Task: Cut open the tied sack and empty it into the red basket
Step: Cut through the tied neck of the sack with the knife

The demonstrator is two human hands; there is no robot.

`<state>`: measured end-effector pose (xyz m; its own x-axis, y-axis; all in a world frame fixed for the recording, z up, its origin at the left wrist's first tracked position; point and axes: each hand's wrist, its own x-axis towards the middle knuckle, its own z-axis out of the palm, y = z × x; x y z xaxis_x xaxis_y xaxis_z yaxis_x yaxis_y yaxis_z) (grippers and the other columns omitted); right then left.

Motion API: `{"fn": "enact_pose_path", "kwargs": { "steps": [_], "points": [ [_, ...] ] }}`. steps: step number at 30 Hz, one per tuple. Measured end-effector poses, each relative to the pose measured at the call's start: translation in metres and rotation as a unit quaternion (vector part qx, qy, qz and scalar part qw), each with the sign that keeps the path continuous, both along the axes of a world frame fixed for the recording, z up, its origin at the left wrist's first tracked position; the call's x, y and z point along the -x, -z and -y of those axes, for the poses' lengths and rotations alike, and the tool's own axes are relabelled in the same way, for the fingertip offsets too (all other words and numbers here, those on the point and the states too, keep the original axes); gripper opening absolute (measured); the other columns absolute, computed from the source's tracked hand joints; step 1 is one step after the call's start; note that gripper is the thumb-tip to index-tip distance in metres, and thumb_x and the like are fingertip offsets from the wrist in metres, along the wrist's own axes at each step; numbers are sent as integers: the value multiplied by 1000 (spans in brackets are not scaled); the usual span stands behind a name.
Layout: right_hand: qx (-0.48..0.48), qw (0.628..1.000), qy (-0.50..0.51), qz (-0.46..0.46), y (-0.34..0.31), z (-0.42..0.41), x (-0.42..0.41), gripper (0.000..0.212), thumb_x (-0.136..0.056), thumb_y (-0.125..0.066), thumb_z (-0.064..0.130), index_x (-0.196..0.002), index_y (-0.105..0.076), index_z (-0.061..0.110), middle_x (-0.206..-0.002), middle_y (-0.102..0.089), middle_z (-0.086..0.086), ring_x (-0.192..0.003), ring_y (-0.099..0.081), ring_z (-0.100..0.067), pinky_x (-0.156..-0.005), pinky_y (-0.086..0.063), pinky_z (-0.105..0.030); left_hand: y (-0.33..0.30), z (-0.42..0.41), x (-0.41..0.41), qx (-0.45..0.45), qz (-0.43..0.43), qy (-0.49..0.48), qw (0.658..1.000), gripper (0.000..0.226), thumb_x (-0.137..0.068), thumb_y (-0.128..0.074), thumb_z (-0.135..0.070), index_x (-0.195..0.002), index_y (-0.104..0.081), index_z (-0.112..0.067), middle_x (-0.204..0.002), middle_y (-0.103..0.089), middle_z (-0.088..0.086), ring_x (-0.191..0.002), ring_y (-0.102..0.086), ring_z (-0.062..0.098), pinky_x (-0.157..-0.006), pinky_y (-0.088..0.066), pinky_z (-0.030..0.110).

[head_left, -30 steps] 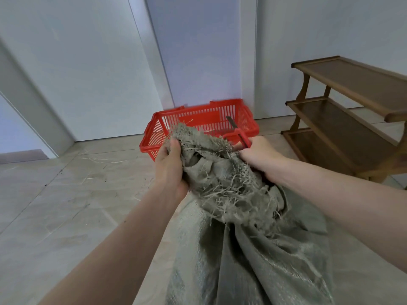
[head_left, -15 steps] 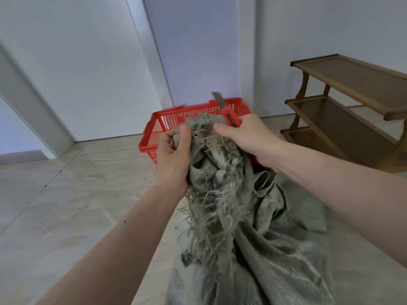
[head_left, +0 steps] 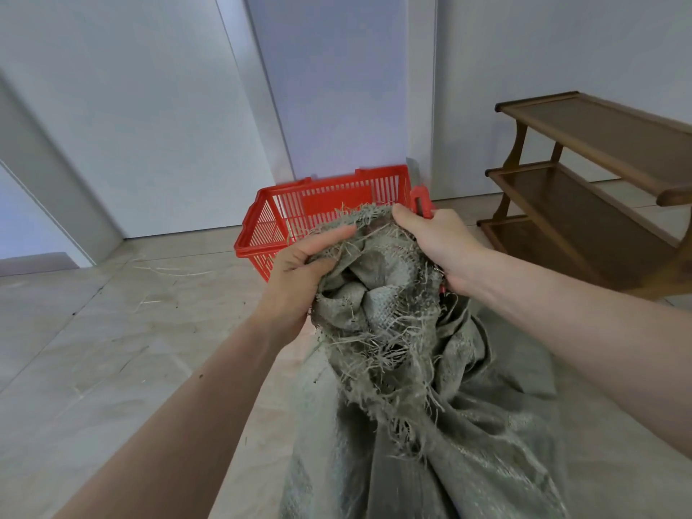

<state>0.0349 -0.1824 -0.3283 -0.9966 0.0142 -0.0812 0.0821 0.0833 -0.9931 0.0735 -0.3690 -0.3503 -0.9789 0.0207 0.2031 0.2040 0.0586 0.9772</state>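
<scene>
Sack [head_left: 378, 305] mouth gripped by both hands [head_left: 296, 279], right also holding cutter [head_left: 421, 198], hiding basket [head_left: 322, 204].

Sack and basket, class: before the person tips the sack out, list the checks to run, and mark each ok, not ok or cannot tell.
1. Left hand has a grip on the sack mouth: ok.
2. Right hand has a grip on the mouth too: ok.
3. Knife blade retracted while held against the sack: not ok, blade sticks up.
4. Sack mouth open: cannot tell, cloth is bunched.
5. Red basket within reach beyond the sack: ok.
6. Basket free to receive contents: cannot tell, inside partly hidden.
</scene>
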Motion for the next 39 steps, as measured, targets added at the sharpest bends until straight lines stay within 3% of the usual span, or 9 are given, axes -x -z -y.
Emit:
{"fn": "enact_pose_path", "kwargs": {
  "steps": [4, 7, 14, 17, 20, 25, 31, 36, 39],
  "points": [
    [-25, 1000, -8, -16, 1, 2, -1, 37, -94, -60, 49, -101, -70, 14, -103, -73, -6, -99, -65, -22, -85, -49, -32, -2, -3, -2, 39, -9, -17, 999, 37, -85, -72, -4, -111, -76, -31, -123, -71, -11, -119, -63, 10, -107, -48, 43],
    [-8, 1000, -3, -21, 2, 3, 2, 33, -93, -62, 47, -98, -70, 15, -102, -74, -5, -99, -69, -24, -95, -53, -40, 0, -2, -2, 82, -68, 40, 994, 59, -83, -76, -3, -131, -62, -35, -136, -62, -16, -131, -53, 5, -110, -43, 31],
    [-66, 992, 64, -91, 9, 5, 9, 50, -96, -58, 42, -102, -67, -7, -98, -71, -26, -84, -67, -35, -76, -51, -40, 7, -5, 6, 243, -77, -124, 959, 31, -74, -86, -22, -95, -73, -41, -105, -65, -4, -106, -59, 15, -99, -48, 34],
    [-90, 988, 56, -117, 7, 1, 8, 28, -95, -62, 37, -96, -71, 10, -102, -72, -16, -89, -69, -27, -74, -50, -32, 4, -4, 6, 264, -69, -133, 953, 19, -76, -84, -23, -94, -78, -25, -101, -61, -3, -100, -58, 15, -92, -46, 27],
    [-90, 984, -64, -139, -4, -5, 3, 18, -96, -64, 32, -110, -72, 25, -109, -72, 1, -101, -66, -12, -91, -51, -31, 3, -1, 6, 263, -71, -111, 956, 10, -79, -81, -22, -84, -74, -28, -101, -58, -2, -102, -56, 15, -87, -41, 18],
    [-125, 964, -211, -105, -6, -12, -2, 29, -74, -84, 29, -92, -77, 8, -95, -74, 8, -86, -64, 4, -77, -43, -20, 1, 0, 7, 237, -87, -104, 962, 21, -83, -77, -18, -76, -67, -35, -108, -53, 1, -108, -52, 15, -92, -38, 16],
    [-144, 965, -188, -113, -2, -24, 12, 18, -70, -89, 16, -78, -77, 8, -81, -74, 10, -78, -64, 5, -72, -45, -19, 4, 4, 10, 220, -83, -89, 968, 20, -83, -77, -19, -74, -64, -31, -105, -47, -7, -101, -50, 3, -89, -37, 12],
    [-148, 967, -175, -110, 3, -29, 18, 29, -71, -88, 16, -87, -74, -4, -89, -74, 10, -85, -63, 8, -67, -42, -13, 12, 9, 9, 242, -131, -87, 957, 18, -80, -79, -25, -70, -67, -35, -124, -34, -3, -124, -36, 2, -104, -28, 9],
    [-139, 972, -155, -113, 7, -29, 22, 32, -69, -90, 20, -86, -73, -1, -97, -75, 2, -96, -66, -7, -72, -42, -18, 11, 8, 7, 217, -167, -47, 961, 15, -82, -78, -24, -72, -69, -30, -119, -52, -9, -118, -49, 1, -104, -36, 19]
  ]
}}
